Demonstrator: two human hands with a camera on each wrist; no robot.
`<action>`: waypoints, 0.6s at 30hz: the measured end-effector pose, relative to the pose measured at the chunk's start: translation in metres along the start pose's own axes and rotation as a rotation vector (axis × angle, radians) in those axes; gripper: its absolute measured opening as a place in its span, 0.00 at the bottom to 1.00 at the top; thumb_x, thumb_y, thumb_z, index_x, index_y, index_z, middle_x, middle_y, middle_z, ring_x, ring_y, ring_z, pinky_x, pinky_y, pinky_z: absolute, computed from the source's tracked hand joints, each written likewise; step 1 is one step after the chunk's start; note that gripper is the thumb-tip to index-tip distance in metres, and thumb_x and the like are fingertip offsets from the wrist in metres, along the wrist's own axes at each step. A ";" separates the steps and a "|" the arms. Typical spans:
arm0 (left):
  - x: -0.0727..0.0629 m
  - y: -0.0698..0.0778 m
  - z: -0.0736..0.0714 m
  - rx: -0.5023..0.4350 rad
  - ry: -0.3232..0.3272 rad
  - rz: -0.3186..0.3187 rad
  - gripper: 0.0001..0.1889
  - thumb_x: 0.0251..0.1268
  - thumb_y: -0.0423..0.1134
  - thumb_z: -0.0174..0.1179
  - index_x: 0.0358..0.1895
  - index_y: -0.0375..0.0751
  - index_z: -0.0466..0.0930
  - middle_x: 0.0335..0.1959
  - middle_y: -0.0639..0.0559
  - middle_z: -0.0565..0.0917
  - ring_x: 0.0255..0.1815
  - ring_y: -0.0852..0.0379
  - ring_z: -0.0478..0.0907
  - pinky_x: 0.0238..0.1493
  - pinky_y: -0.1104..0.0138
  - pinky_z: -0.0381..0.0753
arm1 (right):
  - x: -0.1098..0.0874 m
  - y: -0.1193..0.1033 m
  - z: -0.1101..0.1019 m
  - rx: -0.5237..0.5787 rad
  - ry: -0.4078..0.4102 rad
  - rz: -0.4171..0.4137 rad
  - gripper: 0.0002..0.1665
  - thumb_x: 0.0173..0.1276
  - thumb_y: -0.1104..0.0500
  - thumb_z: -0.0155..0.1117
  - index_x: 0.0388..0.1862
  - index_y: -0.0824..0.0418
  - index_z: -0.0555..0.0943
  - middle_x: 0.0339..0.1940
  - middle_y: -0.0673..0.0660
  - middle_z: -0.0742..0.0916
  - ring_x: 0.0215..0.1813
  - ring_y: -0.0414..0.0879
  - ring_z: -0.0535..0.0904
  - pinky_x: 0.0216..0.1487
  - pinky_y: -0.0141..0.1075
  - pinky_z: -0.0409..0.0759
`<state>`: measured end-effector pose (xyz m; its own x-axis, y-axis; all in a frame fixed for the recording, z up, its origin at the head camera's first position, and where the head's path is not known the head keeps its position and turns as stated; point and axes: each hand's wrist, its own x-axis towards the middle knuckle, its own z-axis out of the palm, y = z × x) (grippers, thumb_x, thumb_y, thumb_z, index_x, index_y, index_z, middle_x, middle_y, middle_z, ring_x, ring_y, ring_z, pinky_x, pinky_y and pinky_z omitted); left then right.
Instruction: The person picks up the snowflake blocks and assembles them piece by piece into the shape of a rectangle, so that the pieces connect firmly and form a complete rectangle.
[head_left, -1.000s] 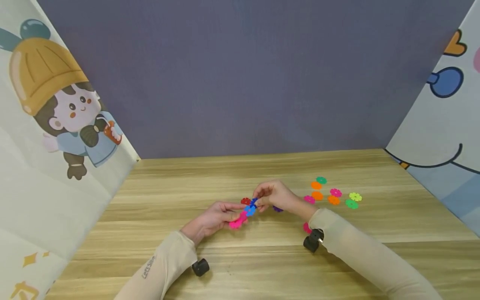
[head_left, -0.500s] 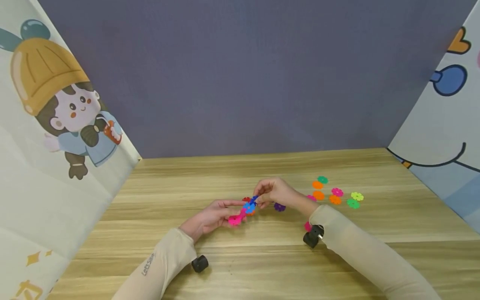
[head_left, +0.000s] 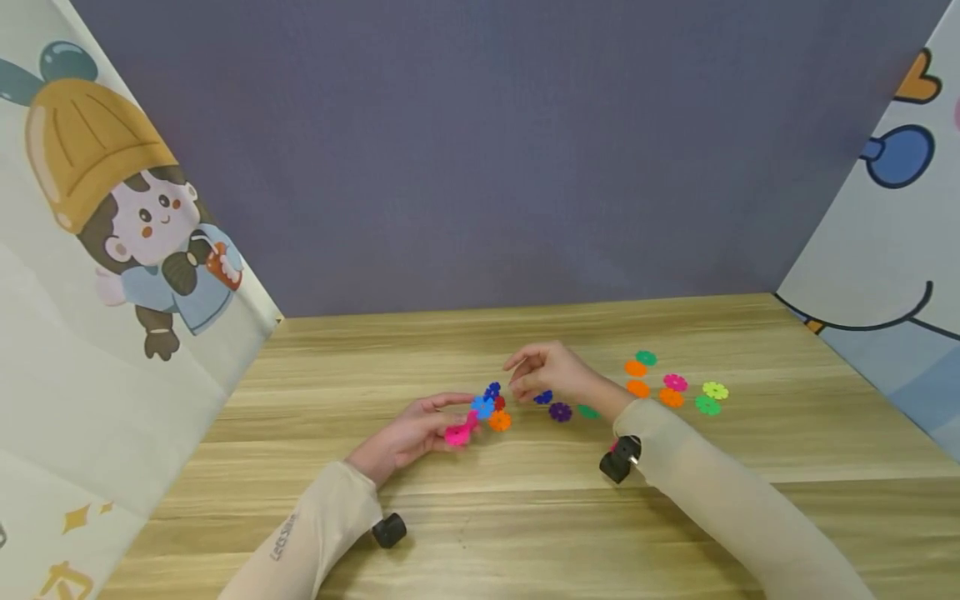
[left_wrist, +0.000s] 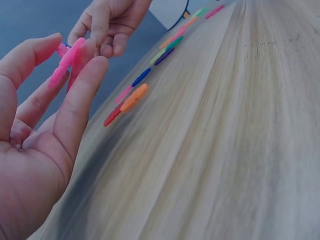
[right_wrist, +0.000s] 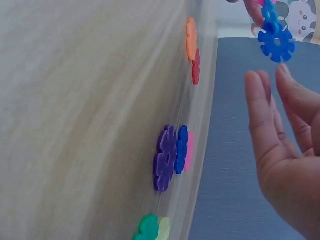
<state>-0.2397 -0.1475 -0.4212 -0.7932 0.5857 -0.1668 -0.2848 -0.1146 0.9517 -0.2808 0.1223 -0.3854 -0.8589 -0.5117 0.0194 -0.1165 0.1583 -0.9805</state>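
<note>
Now | right hand (head_left: pixel 555 372), lower centre, off the dark blue disc (head_left: pixel 492 390) it pinched before, fingers loose, holding nothing | left hand (head_left: pixel 415 431) still pinches the pink-and-blue disc chain (head_left: pixel 482 407), lower centre of frame

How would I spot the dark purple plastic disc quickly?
On the wooden table, find the person's bare right hand. Below it in the head view lies the flower-shaped, dark purple plastic disc, the only one that colour.

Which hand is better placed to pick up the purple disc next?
Probably the right hand: it holds nothing and is nearer the purple disc, while the left hand pinches the chain of pink and blue discs.
</note>
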 end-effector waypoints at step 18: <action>-0.012 0.002 -0.009 -0.036 0.006 -0.012 0.26 0.69 0.27 0.54 0.70 0.30 0.65 0.42 0.40 0.87 0.38 0.54 0.87 0.43 0.62 0.88 | 0.024 0.004 0.019 -0.213 0.000 0.168 0.21 0.54 0.77 0.72 0.49 0.76 0.81 0.33 0.64 0.86 0.30 0.54 0.87 0.34 0.43 0.89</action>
<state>-0.2357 -0.1619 -0.4193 -0.7929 0.5823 -0.1798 -0.3134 -0.1366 0.9398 -0.2921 0.0945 -0.3929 -0.8750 -0.4636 -0.1397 -0.0752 0.4151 -0.9067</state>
